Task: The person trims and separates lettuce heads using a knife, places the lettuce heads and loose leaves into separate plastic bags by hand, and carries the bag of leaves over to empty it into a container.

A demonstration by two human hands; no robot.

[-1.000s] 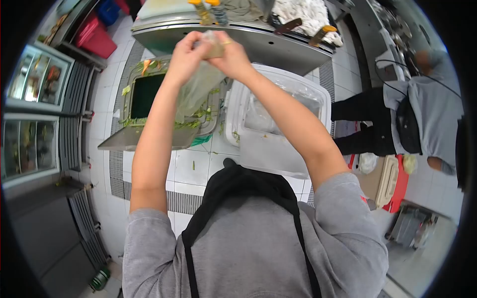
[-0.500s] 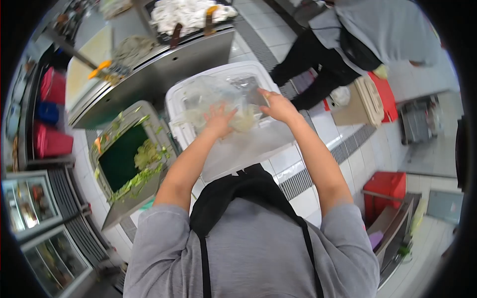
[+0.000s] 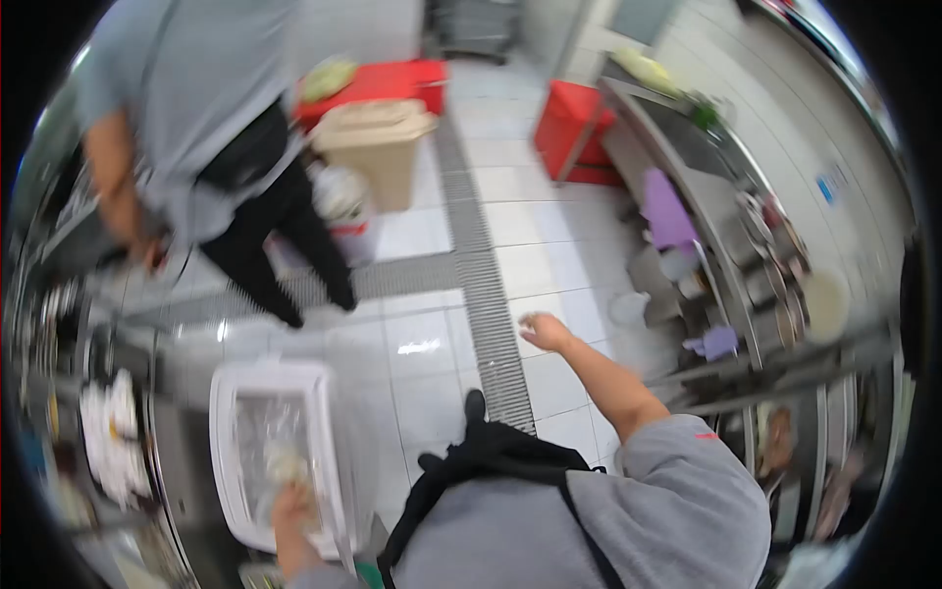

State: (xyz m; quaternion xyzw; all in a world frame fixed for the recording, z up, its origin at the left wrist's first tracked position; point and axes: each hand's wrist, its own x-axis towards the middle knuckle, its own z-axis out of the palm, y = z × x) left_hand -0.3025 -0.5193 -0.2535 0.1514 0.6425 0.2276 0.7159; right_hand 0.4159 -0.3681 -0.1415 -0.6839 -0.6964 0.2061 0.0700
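My left hand point(image 3: 291, 504) is over the white plastic bin point(image 3: 334, 442) at the lower left. Motion blurs its fingers, so I cannot tell whether they grip anything. Just beyond them lies a pale, blurred lump point(image 3: 285, 465) on clear plastic point(image 3: 257, 422) inside the bin's rim. My right hand point(image 3: 544, 332) is out in the air above the tiled floor, to the right of the drain grating. Its fingers are loosely bent and apart, with nothing seen in them.
A co-worker point(image 3: 226, 118) stands at the upper left. Beyond are a beige lidded bin point(image 3: 378, 147) and red containers point(image 3: 574, 128). A drain grating point(image 3: 481, 294) crosses the floor. A steel shelf unit point(image 3: 711, 187) with pots stands right; a steel counter point(image 3: 182, 471) borders the white bin.
My view has swung to the right, so the white bin now sits at the lower left. My right hand has left the bin and its plastic; my left hand is still over it.
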